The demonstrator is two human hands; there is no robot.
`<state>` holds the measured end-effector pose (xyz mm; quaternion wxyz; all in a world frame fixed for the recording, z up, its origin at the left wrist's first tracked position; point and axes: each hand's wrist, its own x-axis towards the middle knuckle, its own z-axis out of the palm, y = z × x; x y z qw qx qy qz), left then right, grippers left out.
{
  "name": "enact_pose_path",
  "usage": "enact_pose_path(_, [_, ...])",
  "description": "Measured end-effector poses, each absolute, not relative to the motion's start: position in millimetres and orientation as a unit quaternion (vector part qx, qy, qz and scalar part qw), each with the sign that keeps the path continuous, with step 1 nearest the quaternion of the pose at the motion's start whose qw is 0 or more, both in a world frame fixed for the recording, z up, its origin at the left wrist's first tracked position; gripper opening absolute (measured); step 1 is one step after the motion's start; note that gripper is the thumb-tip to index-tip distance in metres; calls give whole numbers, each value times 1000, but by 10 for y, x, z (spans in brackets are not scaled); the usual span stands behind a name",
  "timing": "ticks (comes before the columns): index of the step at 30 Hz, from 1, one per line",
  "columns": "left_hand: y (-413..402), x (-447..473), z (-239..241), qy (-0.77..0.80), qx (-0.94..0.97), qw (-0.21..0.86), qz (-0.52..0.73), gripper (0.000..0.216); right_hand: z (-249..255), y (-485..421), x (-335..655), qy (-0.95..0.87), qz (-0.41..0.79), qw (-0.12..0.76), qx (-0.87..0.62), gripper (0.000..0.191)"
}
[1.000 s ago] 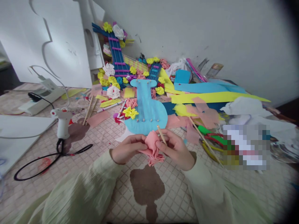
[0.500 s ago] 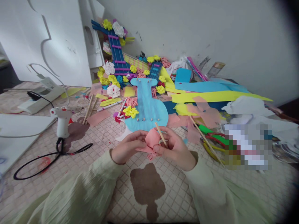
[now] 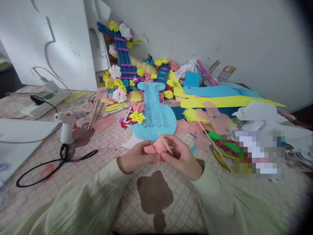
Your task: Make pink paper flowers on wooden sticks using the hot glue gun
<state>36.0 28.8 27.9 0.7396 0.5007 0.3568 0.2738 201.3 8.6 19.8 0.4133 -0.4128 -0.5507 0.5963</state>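
Note:
Between my two hands is a piece of pink crepe paper (image 3: 159, 146), folded and gathered, with a crumpled bit hanging below. My left hand (image 3: 137, 156) pinches its left side, thumb toward the middle. My right hand (image 3: 182, 156) grips its right side and also holds a thin wooden stick (image 3: 165, 143), which slants up and left across the paper. Just beyond my fingers lies a light-blue guitar-shaped cutout (image 3: 156, 111) with small beads at both ends. A yellow paper flower (image 3: 137, 117) rests on its left edge.
A white hot glue gun (image 3: 66, 129) with a looped black cable stands left, near a power strip (image 3: 44, 103). Behind are dark-blue paper guitars (image 3: 124, 58) amid paper flowers. Yellow crepe strips (image 3: 230, 101), scissors (image 3: 221, 156) and a long stick (image 3: 216, 147) lie right.
The pink paper has been turned and folded, and a flap now sticks out to the left. The stick's tip has tilted further left and lower. Both hands remain close together.

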Motion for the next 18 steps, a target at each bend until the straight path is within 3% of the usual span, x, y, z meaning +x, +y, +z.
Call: enact_pose_path(18, [201, 375, 295, 400, 653, 540, 349, 11, 201, 109, 2020, -551, 538, 437, -465, 30])
